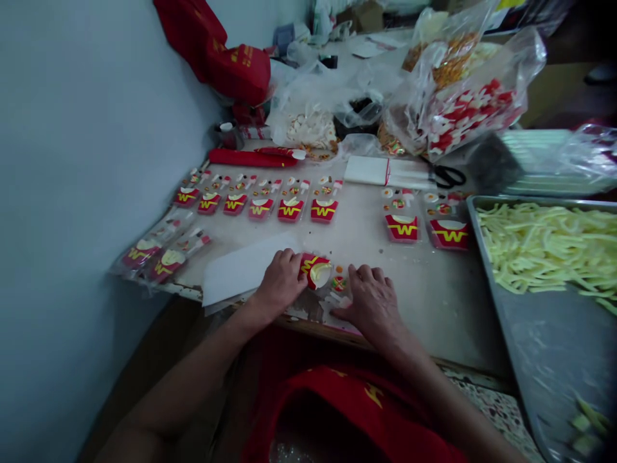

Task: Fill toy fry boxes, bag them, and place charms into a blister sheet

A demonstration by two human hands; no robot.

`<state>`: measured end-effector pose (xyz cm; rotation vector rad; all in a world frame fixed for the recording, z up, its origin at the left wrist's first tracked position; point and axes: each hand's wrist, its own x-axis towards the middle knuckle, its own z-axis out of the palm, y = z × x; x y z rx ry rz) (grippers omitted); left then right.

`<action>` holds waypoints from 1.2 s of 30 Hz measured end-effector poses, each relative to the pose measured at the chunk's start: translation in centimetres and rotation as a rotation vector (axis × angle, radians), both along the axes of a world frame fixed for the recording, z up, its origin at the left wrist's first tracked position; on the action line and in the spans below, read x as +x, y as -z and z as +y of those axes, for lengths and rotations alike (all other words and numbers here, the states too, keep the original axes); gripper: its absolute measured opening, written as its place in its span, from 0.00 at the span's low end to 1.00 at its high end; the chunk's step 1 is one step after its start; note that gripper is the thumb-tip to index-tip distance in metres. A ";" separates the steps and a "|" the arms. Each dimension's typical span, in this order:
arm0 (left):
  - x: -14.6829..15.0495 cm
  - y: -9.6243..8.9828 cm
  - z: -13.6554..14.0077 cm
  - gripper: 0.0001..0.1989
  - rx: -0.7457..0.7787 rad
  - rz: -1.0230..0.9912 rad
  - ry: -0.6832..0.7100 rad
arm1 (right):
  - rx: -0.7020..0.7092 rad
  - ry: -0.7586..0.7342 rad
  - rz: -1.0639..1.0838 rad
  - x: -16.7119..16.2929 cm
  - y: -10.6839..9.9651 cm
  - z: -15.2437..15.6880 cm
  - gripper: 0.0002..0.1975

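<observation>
One clear packet (pixel 339 283) is near the front edge of the surface (pixel 364 235), where our left hand (pixel 283 281) has its grip closed on the end with a red box (pixel 312 266), while our right hand (pixel 375 303) bends over the other end, thumb spread away from the fingers, and we cannot tell whether that grip pinches the plastic. Beyond it, we see a row of similar packets (pixel 261 208), and to our right a metal tray (pixel 537 347) of pale yellow strips (pixel 544 244).
</observation>
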<state>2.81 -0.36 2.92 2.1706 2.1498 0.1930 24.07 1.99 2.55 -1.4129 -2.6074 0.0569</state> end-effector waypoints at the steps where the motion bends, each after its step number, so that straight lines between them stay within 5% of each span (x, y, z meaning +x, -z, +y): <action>1: 0.1 -0.3 0.5 0.13 -0.036 0.031 0.014 | 0.014 0.007 0.021 -0.1 0.2 -0.1 0.35; 9: 1.7 -2.3 2.5 0.13 -0.201 0.148 0.009 | -0.077 0.091 0.130 -0.5 0.8 -1.0 0.36; 14: 3.8 -2.1 1.3 0.10 -0.025 0.005 -0.014 | -0.079 0.088 0.145 -0.2 -0.8 -1.3 0.33; 19: 3.3 -2.6 0.7 0.03 0.052 -0.288 -0.273 | -0.027 0.032 0.165 0.6 -1.6 -1.8 0.38; 23: 4.6 -3.1 0.5 0.05 0.104 -0.288 -0.159 | -0.033 0.013 0.175 -0.4 -1.6 -1.4 0.33; 27: 4.7 -3.1 0.2 0.04 0.158 -0.390 -0.234 | -0.084 0.001 0.368 -0.9 -1.0 -0.4 0.47; 29: 3.5 -2.9 0.3 0.04 0.149 -0.485 -0.305 | -0.224 0.108 0.614 -0.2 -0.3 0.0 0.52; 34: 1.7 -2.0 0.7 0.04 0.152 -0.576 -0.312 | -1.163 0.280 1.225 1.4 1.4 0.1 0.30; 36: 2.3 -1.9 0.6 0.03 0.211 -0.522 -0.322 | -1.321 0.280 1.356 1.0 1.5 0.0 0.23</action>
